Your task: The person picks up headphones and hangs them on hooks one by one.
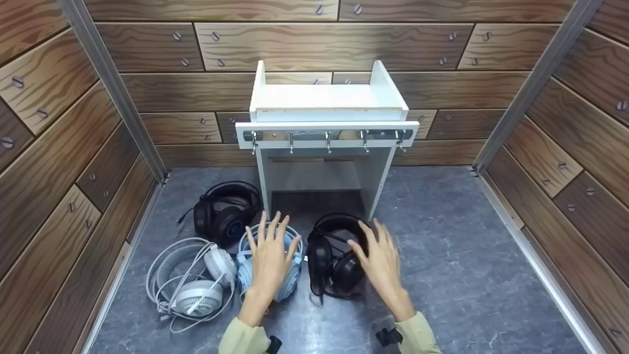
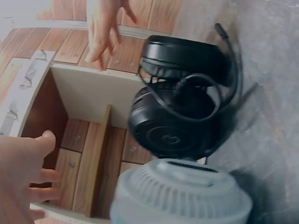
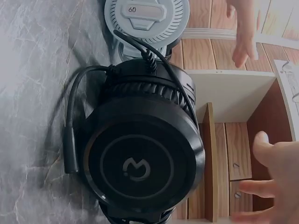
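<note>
My left hand (image 1: 270,260) hovers over a light blue headset (image 1: 289,280), its fingers spread and holding nothing. Spread likewise, my right hand (image 1: 382,260) is beside and partly over a black headset (image 1: 322,260) with a boom microphone. In the right wrist view that black headset (image 3: 135,158) fills the middle, a pale logo on its earcup. To the left on the floor lie a white headset (image 1: 199,295) with its cable looped around it and another black headset (image 1: 233,221). Part of the blue headset is hidden under my left hand.
Behind the headsets stands a white shelf unit (image 1: 324,115) with an open lower space. Several metal hooks (image 1: 328,141) line its front rail. Wood-patterned walls (image 1: 334,46) enclose the grey marbled floor (image 1: 457,255) on the left, back and right.
</note>
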Demonstrator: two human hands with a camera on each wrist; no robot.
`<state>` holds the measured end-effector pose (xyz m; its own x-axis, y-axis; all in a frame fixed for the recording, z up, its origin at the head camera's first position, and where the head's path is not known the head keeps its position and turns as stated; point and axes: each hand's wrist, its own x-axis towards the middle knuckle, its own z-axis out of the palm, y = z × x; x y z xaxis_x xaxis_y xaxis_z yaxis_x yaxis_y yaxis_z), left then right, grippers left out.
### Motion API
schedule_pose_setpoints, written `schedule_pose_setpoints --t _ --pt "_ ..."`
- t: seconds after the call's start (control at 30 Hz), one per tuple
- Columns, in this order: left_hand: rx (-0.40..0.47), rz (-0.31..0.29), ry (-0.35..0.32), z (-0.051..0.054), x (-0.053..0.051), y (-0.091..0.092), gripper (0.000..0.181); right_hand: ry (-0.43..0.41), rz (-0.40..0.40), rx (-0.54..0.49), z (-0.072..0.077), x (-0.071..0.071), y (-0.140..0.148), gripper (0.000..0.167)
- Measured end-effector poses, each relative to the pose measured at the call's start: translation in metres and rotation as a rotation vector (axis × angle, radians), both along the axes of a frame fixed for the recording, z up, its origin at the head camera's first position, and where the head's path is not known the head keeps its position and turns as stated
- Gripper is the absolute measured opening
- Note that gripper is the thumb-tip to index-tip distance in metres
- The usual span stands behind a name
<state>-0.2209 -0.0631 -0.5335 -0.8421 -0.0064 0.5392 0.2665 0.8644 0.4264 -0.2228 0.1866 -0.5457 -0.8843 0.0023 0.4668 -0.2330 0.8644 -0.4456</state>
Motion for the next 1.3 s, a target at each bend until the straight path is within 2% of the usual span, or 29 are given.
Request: schedule_pose_setpoints --t 0.1,0.2,0.3,0.43,0.53,0.7,0.87,0.97,1.1,1.3 --pt "0.043 -0.023 0.08 0.009 -0.004 -0.004 0.035 0.106 0.021 -0.058 0.0 0.0 0.003 0.031" --pt "0.07 -0.05 0.147 0.022 -0.009 -0.01 0.021 0.165 0.061 -0.104 -0.001 0.0 0.007 0.014" --pt "0.096 -0.063 0.19 0.038 -0.015 -0.017 0.014 0.19 0.089 -0.142 -0.003 0.0 0.011 0.008" --pt "0.132 -0.066 0.235 0.065 -0.024 -0.026 0.014 0.186 0.068 -0.181 -0.007 -0.004 0.018 0.007" --pt "0.156 -0.068 0.285 0.087 -0.03 -0.031 0.014 0.148 0.025 -0.192 -0.01 -0.008 0.025 0.008" --pt "0.189 -0.086 0.374 0.122 -0.043 -0.035 0.016 0.035 -0.031 -0.197 -0.019 -0.014 0.034 0.015" --pt "0.177 -0.105 0.444 0.148 -0.06 -0.035 0.021 -0.037 -0.078 -0.166 -0.032 -0.023 0.038 0.024" --pt "0.154 -0.108 0.458 0.159 -0.071 -0.035 0.029 -0.076 -0.102 -0.141 -0.038 -0.027 0.038 0.03" --pt "0.092 -0.092 0.453 0.169 -0.084 -0.035 0.042 -0.172 -0.118 -0.137 -0.042 -0.034 0.036 0.039" --pt "0.007 -0.024 0.369 0.178 -0.102 -0.032 0.054 -0.295 -0.125 -0.154 -0.049 -0.047 0.036 0.047"
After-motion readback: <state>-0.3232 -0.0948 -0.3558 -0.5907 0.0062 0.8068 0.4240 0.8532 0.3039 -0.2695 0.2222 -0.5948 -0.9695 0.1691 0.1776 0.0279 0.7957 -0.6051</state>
